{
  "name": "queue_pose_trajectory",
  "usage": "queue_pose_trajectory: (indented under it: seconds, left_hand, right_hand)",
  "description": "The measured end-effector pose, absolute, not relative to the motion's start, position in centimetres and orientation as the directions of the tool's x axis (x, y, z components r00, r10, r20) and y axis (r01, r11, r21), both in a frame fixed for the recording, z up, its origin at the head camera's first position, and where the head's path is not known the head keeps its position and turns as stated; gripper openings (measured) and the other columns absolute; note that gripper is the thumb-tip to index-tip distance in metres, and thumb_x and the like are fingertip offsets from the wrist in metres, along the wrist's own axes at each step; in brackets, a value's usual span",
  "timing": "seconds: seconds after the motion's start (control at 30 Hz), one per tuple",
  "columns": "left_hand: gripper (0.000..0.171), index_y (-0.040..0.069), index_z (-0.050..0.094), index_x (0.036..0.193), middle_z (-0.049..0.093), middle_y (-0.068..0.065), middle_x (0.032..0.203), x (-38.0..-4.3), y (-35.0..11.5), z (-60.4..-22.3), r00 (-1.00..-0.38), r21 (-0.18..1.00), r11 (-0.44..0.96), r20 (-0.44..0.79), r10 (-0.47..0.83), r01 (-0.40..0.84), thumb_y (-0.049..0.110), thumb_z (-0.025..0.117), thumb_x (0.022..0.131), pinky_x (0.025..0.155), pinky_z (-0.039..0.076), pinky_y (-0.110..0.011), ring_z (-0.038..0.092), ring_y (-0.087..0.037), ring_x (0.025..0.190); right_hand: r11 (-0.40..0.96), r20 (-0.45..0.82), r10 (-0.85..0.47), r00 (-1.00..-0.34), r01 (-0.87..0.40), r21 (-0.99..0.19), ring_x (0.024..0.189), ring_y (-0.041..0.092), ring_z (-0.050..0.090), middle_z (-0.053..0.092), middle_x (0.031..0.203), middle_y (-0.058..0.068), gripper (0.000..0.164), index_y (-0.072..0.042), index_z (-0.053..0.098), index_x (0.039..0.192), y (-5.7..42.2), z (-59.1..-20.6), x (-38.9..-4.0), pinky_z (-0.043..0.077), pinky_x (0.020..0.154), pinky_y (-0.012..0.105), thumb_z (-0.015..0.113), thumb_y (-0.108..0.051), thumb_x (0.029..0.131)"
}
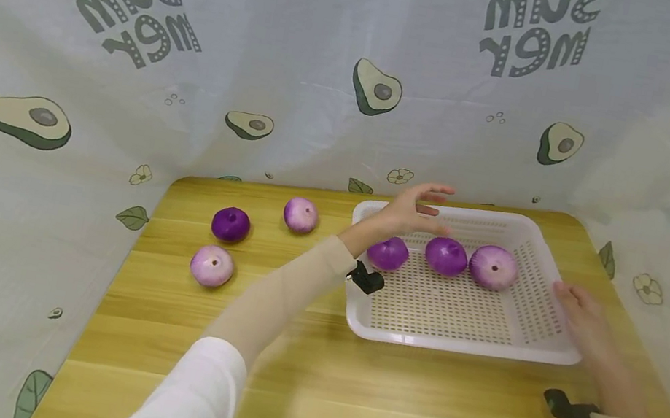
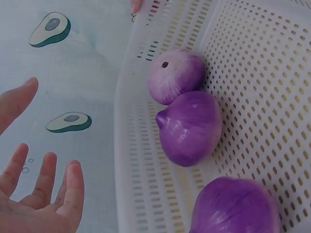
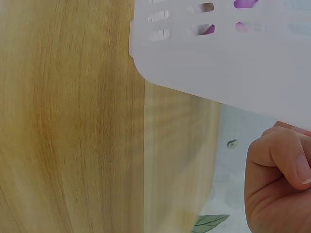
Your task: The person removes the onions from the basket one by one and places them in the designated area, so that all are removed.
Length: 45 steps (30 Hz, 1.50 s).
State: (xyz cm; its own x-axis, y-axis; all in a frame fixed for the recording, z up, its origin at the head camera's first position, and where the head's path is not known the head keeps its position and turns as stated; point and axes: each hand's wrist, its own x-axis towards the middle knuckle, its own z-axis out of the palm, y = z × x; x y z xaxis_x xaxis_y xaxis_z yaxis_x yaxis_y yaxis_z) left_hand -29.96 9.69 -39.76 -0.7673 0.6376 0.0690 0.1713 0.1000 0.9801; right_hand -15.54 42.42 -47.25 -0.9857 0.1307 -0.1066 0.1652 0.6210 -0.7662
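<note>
A white plastic basket holds three purple onions: one at the left, one in the middle and a paler one to the right. My left hand hovers over the basket's back left part with fingers spread and nothing in them; the left wrist view shows its fingers apart from the onions. At the basket's right side my right hand grips the rim. In the right wrist view that hand has bent fingers right at the basket's edge.
Three more onions lie on the wooden table left of the basket: a dark purple one, a paler one behind it and another pale one nearer the front. A curtain with avocado prints surrounds the table's back and sides.
</note>
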Motion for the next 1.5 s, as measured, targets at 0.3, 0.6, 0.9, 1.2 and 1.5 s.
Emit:
queue_pose_trajectory:
  seconds: [0.3,0.6,0.9,1.2,1.5]
  left_hand:
    - [0.073,0.009,0.054,0.142,0.060,-0.005,0.133,-29.4,14.3,-42.7,-0.760,0.995,0.045,0.038,0.649,0.088,-0.004,0.083,0.077,0.098,0.049,-0.027,0.058,-0.020,0.119]
    - [0.078,0.008,0.051,0.144,0.056,-0.009,0.141,-28.5,18.3,-44.8,-0.754,0.980,0.087,0.080,0.652,0.179,-0.005,0.084,0.075,0.101,0.045,-0.023,0.052,-0.023,0.129]
    - [0.086,0.018,0.050,0.147,0.053,0.000,0.145,-26.8,21.6,-45.8,-0.872,0.925,0.297,0.068,0.485,0.237,0.009,0.091,0.072,0.104,0.041,-0.021,0.049,-0.015,0.132]
    - [0.089,0.020,0.049,0.148,0.051,0.009,0.147,-26.5,22.9,-46.6,-0.907,0.861,0.433,0.074,0.415,0.268,0.021,0.093,0.070,0.106,0.035,-0.017,0.044,-0.007,0.134]
    - [0.088,0.017,0.050,0.147,0.053,0.004,0.145,-26.9,23.4,-47.8,-0.904,0.847,0.470,0.028,0.426,0.248,0.020,0.093,0.071,0.103,0.038,-0.018,0.048,-0.010,0.131]
  right_hand:
    - [0.616,-0.067,0.114,-0.991,0.123,-0.778,0.072,0.004,0.056,0.058,0.095,0.005,0.059,0.014,0.042,0.131,43.0,-47.2,-15.9,0.048,0.060,0.024,0.030,-0.040,0.109]
    - [0.620,-0.070,0.121,-0.990,0.130,-0.773,0.071,0.004,0.055,0.058,0.100,0.018,0.059,0.016,0.041,0.131,43.0,-46.8,-15.8,0.047,0.060,0.023,0.029,-0.038,0.109]
    - [0.597,-0.104,0.147,-0.984,0.172,-0.783,0.070,0.004,0.055,0.057,0.099,0.012,0.060,0.014,0.040,0.132,43.2,-46.6,-16.0,0.049,0.059,0.025,0.028,-0.041,0.109]
    - [0.580,-0.080,0.119,-0.990,0.135,-0.804,0.071,0.005,0.057,0.059,0.097,0.011,0.059,0.016,0.040,0.132,43.4,-46.7,-16.3,0.050,0.059,0.025,0.031,-0.038,0.109]
    - [0.613,-0.138,0.125,-0.983,0.185,-0.768,0.091,0.020,0.051,0.043,0.129,0.037,0.070,0.016,0.031,0.142,43.1,-46.7,-16.5,0.042,0.077,0.033,0.025,-0.045,0.109]
